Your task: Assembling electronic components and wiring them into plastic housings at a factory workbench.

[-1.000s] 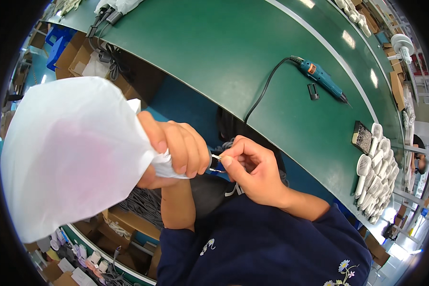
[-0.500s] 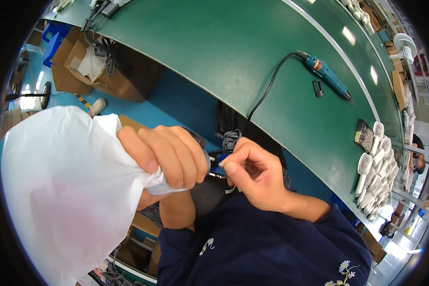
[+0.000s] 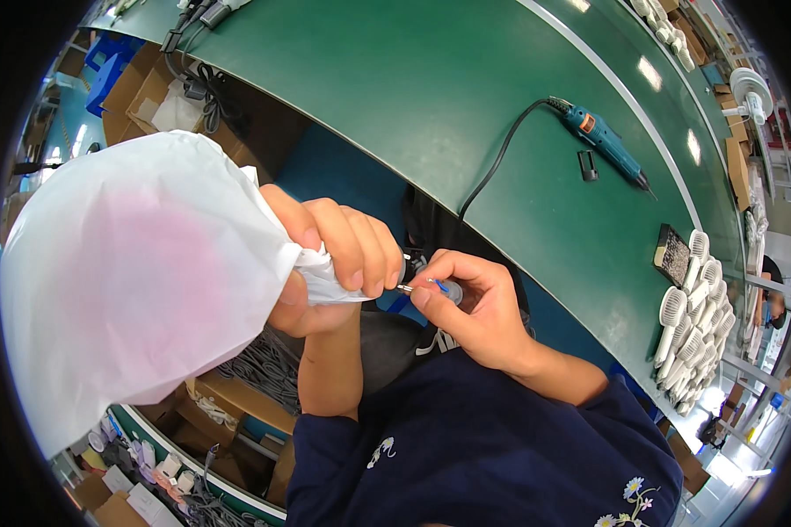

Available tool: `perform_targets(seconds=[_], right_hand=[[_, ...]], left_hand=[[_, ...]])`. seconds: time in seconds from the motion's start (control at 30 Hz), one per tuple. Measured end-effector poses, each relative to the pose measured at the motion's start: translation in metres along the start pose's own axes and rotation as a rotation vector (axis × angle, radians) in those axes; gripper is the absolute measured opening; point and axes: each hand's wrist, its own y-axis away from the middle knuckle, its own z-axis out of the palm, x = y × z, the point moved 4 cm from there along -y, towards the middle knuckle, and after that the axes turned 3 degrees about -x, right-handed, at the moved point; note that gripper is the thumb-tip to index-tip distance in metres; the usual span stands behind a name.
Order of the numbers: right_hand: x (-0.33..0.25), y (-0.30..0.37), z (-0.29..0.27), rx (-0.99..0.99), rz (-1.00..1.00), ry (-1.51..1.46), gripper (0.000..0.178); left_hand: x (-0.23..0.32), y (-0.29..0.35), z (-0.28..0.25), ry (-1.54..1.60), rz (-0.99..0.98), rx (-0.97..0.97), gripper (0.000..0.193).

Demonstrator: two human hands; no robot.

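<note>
My left hand [image 3: 351,250] is closed around the neck of a large object in a thin white plastic bag [image 3: 149,272]; something pinkish shows faintly through it. Small metal prongs [image 3: 406,256] stick out of the wrapped end past my fingers. My right hand [image 3: 483,307] faces that end, thumb and forefinger pinched at a small metal terminal [image 3: 403,288]. A short blue wire [image 3: 440,285] shows between its fingers, beside a pale round piece [image 3: 453,292] partly hidden in the palm.
On the green table [image 3: 395,97] lies a teal corded electric screwdriver [image 3: 602,140] near a small black clip [image 3: 587,165]. A pile of white brushes [image 3: 699,307] and a dark speckled block [image 3: 671,254] sit to the right. Cardboard boxes [image 3: 141,88] and coiled grey cables [image 3: 268,373] are at the left.
My left hand and the wrapped object have shifted up and right, the bag tilting upward. My right fingers have turned slightly, and the blue wire now shows above them.
</note>
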Motion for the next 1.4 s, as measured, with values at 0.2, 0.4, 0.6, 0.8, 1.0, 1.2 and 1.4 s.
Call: perform_targets(seconds=[0.2, 0.4, 0.6, 0.8, 1.0, 1.2, 1.4], right_hand=[[0.000, 0.001, -0.002, 0.020, -0.072, 0.072, 0.003], [0.001, 0.001, -0.004, -0.016, -0.092, 0.113, 0.004], [0.000, -0.003, -0.005, 0.024, -0.077, 0.130, 0.002], [0.006, 0.009, 0.012, 0.081, 0.002, -0.057, 0.009], [0.014, 0.013, -0.005, 0.139, 0.030, 0.028, 0.010], [0.012, 0.023, -0.015, 0.174, 0.109, -0.051, 0.011], [-0.007, 0.021, -0.019, 0.070, 0.087, 0.078, 0.008]], left_hand=[[0.001, 0.000, 0.001, 0.014, -0.021, -0.012, 0.028], [0.000, 0.000, -0.001, 0.031, -0.035, 0.000, 0.028], [-0.002, -0.001, -0.002, 0.043, -0.040, 0.005, 0.028], [-0.009, 0.001, -0.003, -0.021, -0.118, 0.102, 0.028], [-0.031, 0.003, -0.006, 0.103, -0.294, 0.262, 0.022], [-0.036, 0.004, 0.004, 0.028, -0.539, 0.497, 0.039], [-0.039, 0.000, 0.004, 0.257, -0.517, 0.470, 0.032]])
